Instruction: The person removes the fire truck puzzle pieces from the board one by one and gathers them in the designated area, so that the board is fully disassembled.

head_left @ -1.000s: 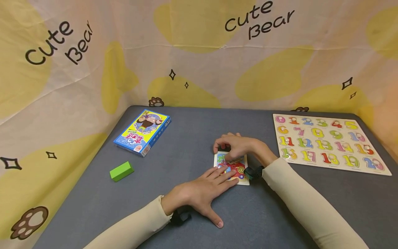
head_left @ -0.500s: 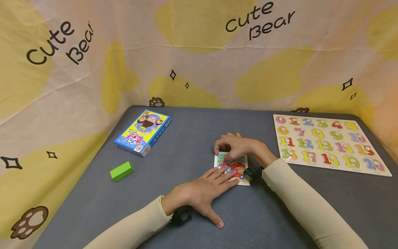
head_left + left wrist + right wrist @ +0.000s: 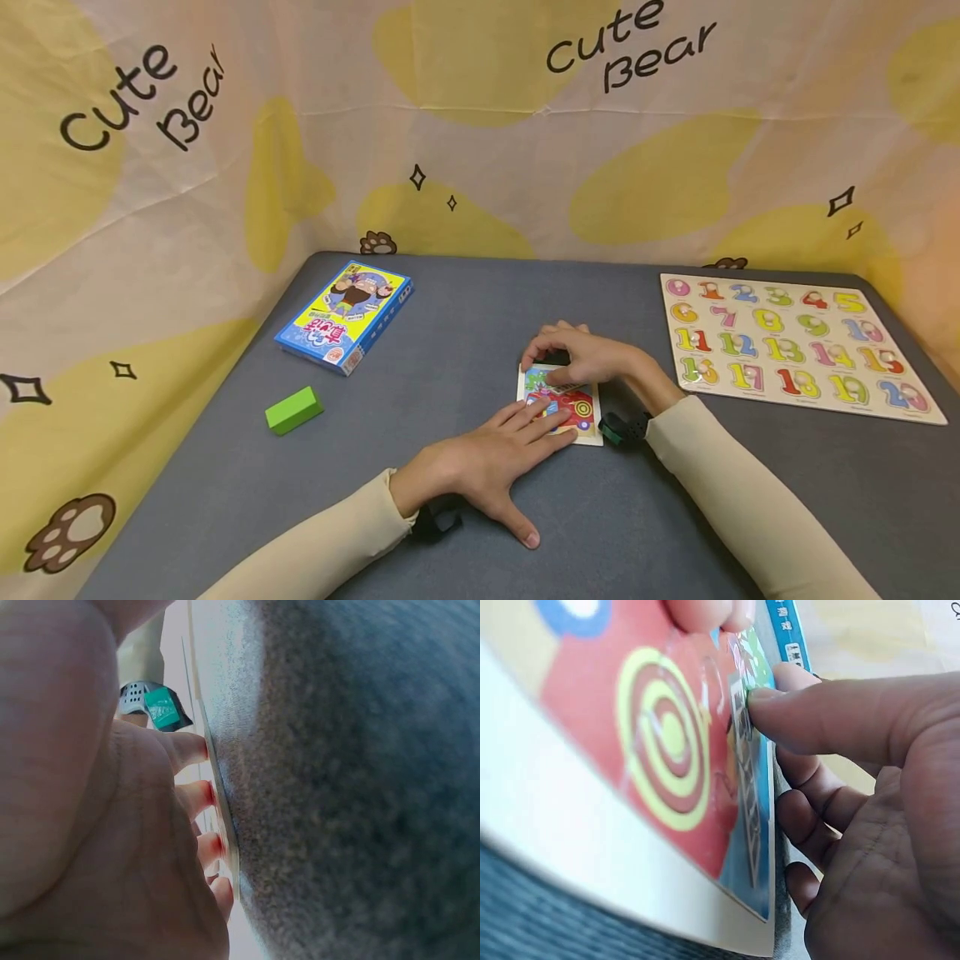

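Note:
A small jigsaw puzzle point(image 3: 582, 409) with a red fire truck picture lies in a pale frame near the middle of the table. Over its near part, my left hand point(image 3: 491, 467) rests with straight, spread fingers, the thumb out on the table. Those fingertips point(image 3: 196, 796) touch the board in the left wrist view. My right hand point(image 3: 585, 354) is at the far edge, its thumb on the picture and its other fingers bent beyond the edge. In the right wrist view the thumb point(image 3: 769, 705) touches the picture beside the printed ladder point(image 3: 746, 780). The far fingertips are partly hidden.
A blue and yellow box point(image 3: 345, 317) lies at the back left, with a green block point(image 3: 294, 410) nearer. On the right lies a number puzzle board point(image 3: 802, 342). A printed cloth point(image 3: 480, 142) hangs behind the grey table point(image 3: 450, 333).
My right hand has shifted slightly right, and its thumb now sits a little differently on the picture. The left hand and the puzzle stay in place.

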`<state>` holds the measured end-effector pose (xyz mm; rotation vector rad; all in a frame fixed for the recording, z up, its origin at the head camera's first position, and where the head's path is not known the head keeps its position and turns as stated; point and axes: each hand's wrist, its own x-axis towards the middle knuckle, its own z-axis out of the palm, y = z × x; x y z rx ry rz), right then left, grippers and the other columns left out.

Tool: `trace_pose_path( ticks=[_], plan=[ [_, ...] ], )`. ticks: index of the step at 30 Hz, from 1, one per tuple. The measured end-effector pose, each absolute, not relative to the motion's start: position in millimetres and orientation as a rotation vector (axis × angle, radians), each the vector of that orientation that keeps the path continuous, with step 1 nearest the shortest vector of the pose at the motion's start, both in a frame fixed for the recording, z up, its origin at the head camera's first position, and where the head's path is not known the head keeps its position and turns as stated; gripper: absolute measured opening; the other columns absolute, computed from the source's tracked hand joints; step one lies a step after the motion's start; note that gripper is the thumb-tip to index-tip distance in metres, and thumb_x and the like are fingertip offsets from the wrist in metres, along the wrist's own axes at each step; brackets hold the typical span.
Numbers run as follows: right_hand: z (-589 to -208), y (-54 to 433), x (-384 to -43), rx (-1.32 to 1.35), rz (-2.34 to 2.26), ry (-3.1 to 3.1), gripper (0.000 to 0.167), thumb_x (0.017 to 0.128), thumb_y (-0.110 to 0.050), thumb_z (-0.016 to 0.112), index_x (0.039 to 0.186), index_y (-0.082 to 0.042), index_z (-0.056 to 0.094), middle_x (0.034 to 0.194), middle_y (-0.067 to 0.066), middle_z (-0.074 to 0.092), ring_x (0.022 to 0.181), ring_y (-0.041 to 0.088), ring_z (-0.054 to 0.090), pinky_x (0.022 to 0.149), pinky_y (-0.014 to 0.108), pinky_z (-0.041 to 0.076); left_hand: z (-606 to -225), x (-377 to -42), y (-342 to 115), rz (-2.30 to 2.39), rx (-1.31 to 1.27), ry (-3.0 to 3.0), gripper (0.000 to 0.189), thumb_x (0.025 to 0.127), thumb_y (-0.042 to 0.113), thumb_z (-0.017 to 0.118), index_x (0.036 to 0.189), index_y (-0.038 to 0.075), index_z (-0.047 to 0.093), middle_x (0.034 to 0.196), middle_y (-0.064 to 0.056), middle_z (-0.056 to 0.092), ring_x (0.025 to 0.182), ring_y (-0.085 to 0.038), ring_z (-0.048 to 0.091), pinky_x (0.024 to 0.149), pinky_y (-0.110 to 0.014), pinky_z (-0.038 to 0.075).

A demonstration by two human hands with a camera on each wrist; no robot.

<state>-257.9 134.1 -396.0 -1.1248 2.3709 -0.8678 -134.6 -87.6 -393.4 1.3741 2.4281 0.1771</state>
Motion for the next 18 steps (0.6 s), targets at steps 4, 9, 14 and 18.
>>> trace_pose_path(
  ticks=[4,9,14,18],
  plan=[
    [-397.9,134.6,-256.5,-1.122,-0.912,2.372,0.030,0.090,-0.008,0.068,0.114,-0.026,0.071,0.109,-0.005,0.061,0.100,0.020,0.044,0.091,0.045,0.021,-393.1,-135.2,-87.8,0.177,1.368,2.420,0.124,0.074,0.076,0.074,0.166,0.022,0.010,0.174,-0.002,0.007,0.161,-0.027,0.000,0.129,-0.050,0.006],
    [-400.1,135.9,-253.3,-1.154,-0.981,2.383,0.030,0.090,-0.005,0.070,0.113,-0.025,0.071,0.108,-0.007,0.064,0.099,0.018,0.045,0.091,0.045,0.020,-391.8,-136.2,-87.9,0.191,1.360,2.395,0.124,0.075,0.074,0.075,0.166,0.023,0.008,0.174,-0.001,0.004,0.161,-0.026,-0.003,0.129,-0.050,0.004],
    [-402.9,137.1,-250.0,-1.171,-1.038,2.385,0.033,0.087,-0.004,0.073,0.112,-0.025,0.072,0.107,-0.007,0.065,0.098,0.020,0.046,0.091,0.046,0.019,-392.4,-136.1,-88.0,0.191,1.370,2.397,0.124,0.075,0.075,0.074,0.166,0.022,0.009,0.174,-0.001,0.003,0.161,-0.026,-0.003,0.129,-0.051,0.005],
    [-404.7,138.6,-249.0,-1.155,-1.045,2.388,0.034,0.086,-0.006,0.075,0.115,-0.025,0.072,0.107,-0.007,0.066,0.099,0.019,0.046,0.093,0.046,0.019,-393.0,-135.9,-87.5,0.189,1.368,2.402,0.124,0.075,0.075,0.074,0.166,0.022,0.009,0.174,-0.001,0.003,0.161,-0.026,-0.005,0.129,-0.051,0.005]
  ],
)
